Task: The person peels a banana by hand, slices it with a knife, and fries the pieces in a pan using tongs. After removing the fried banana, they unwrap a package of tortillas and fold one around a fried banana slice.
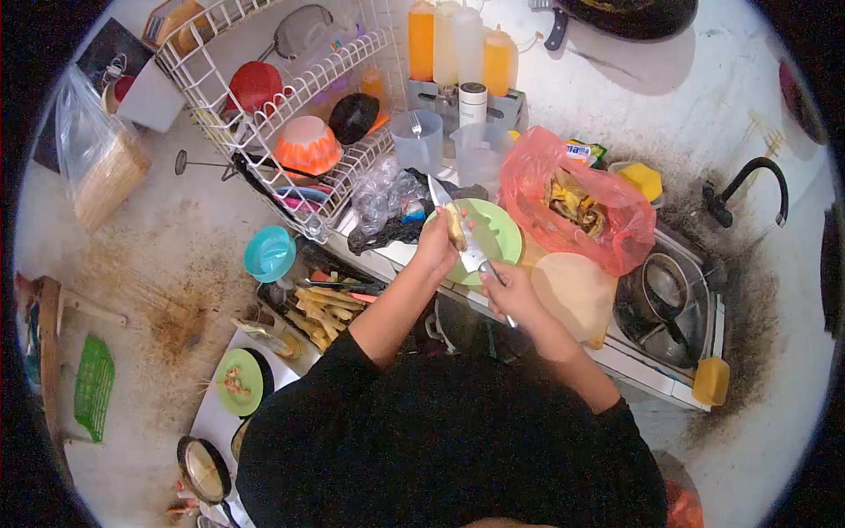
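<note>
Left hand (437,249) grips a small tan food piece (455,226) over the green plate (498,236); right hand (510,295) grips the knife (453,224). Risk: blade slips toward left fingers.

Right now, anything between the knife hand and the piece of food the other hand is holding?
Nothing visible. The left hand holds the food piece over the green plate; the right hand holds the knife, whose blade already lies against the food.
</note>
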The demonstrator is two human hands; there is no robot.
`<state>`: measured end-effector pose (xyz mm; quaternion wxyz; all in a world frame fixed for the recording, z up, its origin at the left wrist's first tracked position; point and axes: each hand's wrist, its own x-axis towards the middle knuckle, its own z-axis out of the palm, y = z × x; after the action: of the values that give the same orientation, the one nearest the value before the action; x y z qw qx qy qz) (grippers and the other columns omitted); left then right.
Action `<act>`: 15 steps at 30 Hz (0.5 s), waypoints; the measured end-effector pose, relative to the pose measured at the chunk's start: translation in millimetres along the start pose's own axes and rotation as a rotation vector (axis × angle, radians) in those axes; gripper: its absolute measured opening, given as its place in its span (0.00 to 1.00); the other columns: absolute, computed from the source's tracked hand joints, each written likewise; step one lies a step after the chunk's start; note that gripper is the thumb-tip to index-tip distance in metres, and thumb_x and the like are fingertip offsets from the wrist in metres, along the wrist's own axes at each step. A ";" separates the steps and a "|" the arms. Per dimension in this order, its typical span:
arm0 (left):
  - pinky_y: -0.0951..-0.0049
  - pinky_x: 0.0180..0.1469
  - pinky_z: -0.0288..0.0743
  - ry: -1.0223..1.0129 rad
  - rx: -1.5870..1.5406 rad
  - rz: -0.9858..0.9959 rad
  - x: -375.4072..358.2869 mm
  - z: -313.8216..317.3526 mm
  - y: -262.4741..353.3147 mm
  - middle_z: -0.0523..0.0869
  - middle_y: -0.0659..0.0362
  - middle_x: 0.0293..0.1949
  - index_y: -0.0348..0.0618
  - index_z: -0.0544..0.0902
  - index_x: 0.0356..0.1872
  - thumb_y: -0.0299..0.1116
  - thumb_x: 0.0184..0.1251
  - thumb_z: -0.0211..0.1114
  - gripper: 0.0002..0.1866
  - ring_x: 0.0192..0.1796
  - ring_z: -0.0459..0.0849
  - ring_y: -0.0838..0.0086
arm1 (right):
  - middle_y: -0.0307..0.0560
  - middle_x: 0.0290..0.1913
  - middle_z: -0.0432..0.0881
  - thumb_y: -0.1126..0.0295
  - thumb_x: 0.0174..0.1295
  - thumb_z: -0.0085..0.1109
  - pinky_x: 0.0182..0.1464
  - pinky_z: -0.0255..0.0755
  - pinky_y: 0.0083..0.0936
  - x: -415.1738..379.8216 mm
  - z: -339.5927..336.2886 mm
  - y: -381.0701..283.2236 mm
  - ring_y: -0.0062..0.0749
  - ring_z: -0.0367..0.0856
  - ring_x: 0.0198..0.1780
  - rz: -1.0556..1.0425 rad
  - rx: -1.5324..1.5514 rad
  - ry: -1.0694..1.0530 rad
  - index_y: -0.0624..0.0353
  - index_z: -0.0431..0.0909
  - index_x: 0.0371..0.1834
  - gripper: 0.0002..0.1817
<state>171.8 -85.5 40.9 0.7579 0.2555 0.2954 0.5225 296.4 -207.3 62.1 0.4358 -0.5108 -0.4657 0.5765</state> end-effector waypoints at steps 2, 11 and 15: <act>0.67 0.49 0.72 0.034 -0.108 -0.050 -6.3 3.9 3.6 0.76 0.54 0.45 0.39 0.65 0.52 0.48 0.70 0.36 0.24 0.43 0.77 0.64 | 0.38 0.21 0.69 0.68 0.63 0.47 0.10 0.54 0.14 -4.1 -7.5 -10.2 0.17 0.62 0.11 0.112 0.197 -0.065 0.59 0.71 0.45 0.10; 0.59 0.50 0.74 0.008 -0.066 -0.263 -13.9 -25.6 17.3 0.76 0.50 0.47 0.38 0.67 0.52 0.41 0.68 0.46 0.19 0.50 0.77 0.59 | 0.36 0.23 0.69 0.65 0.64 0.47 0.10 0.54 0.14 -12.7 -12.3 0.4 0.16 0.62 0.12 0.115 0.180 -0.141 0.57 0.71 0.46 0.12; 0.61 0.48 0.76 -0.038 0.011 -0.287 -9.9 -36.2 15.6 0.77 0.52 0.45 0.39 0.69 0.50 0.39 0.66 0.49 0.17 0.50 0.77 0.63 | 0.36 0.22 0.69 0.65 0.64 0.46 0.11 0.54 0.13 -16.0 -6.9 0.6 0.15 0.62 0.13 0.117 0.188 -0.129 0.57 0.71 0.40 0.09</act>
<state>133.1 -86.9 28.3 0.8290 0.2244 0.3173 0.4021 304.7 -222.5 64.1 0.4167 -0.4558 -0.4059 0.6737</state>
